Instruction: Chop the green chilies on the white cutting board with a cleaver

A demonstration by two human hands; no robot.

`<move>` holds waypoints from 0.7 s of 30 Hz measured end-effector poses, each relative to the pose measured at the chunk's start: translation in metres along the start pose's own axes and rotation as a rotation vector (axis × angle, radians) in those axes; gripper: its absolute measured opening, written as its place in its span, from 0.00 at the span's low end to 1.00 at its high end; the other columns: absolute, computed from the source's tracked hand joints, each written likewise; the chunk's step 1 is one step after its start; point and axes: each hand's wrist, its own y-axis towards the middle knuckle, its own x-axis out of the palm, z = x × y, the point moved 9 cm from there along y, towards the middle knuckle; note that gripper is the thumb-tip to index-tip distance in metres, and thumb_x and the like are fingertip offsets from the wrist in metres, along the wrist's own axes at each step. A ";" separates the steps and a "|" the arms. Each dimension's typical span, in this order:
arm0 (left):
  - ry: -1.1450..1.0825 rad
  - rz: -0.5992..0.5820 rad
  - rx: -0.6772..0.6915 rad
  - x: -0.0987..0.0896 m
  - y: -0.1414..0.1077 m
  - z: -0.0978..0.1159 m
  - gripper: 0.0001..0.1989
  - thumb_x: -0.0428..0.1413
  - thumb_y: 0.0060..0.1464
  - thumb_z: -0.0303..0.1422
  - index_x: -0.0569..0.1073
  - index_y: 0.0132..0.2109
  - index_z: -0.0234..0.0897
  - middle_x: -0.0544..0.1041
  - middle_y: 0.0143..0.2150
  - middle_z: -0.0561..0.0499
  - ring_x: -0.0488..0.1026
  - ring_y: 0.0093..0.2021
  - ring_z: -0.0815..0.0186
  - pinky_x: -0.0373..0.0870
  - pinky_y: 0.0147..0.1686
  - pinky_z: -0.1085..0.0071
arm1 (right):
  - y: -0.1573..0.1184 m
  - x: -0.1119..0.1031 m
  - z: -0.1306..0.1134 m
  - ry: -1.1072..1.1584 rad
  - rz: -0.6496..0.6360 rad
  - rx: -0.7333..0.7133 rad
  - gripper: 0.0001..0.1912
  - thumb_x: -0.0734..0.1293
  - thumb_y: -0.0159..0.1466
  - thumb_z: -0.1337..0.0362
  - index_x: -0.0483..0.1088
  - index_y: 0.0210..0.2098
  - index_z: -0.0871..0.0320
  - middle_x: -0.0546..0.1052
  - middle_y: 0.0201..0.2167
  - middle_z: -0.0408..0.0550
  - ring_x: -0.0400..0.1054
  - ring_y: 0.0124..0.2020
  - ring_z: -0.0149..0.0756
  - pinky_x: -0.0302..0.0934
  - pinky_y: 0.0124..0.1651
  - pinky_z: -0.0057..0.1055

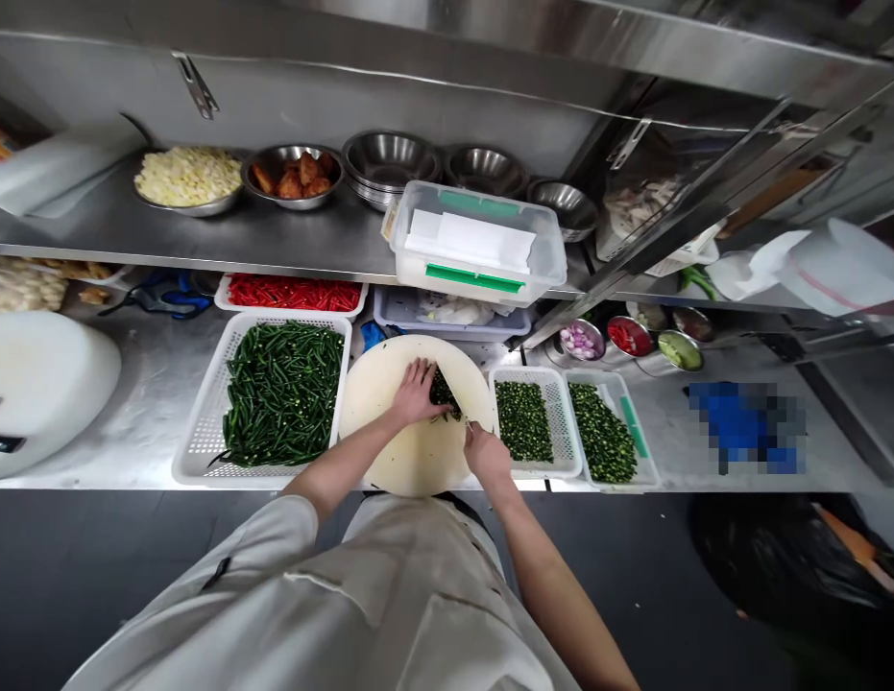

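Note:
On a round white cutting board (396, 451), my left hand (416, 395) holds a bunch of green chilies (442, 392) against the surface, fingers on the far side and thumb on the near side. My right hand (485, 453) is closed round the handle of a kitchen knife (450, 389). Its blade slants away to the upper left, along the right side of the chilies. Left of the board, a white perforated basket (202, 446) is heaped with long whole green chilies (284, 393). To the right, chopped green chilies fill much of a white basket (570, 451) and a clear container (644, 470).
Behind the board are a tray of red chilies (295, 293) and a lilac tray (410, 328). A lidded plastic box (547, 254) overhangs the shelf edge. Metal bowls (393, 158) line the shelf. Small cups (626, 336) stand at right; another white board (50, 384) lies left.

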 end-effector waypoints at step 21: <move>0.012 0.070 0.044 0.010 -0.050 0.065 0.36 0.62 0.64 0.50 0.65 0.74 0.48 0.52 0.81 0.45 0.41 0.81 0.36 0.46 0.77 0.32 | -0.012 0.112 0.040 1.434 -0.389 0.112 0.28 0.72 0.58 0.38 0.55 0.32 0.49 0.59 0.14 0.29 0.50 0.13 0.26 0.50 0.15 0.26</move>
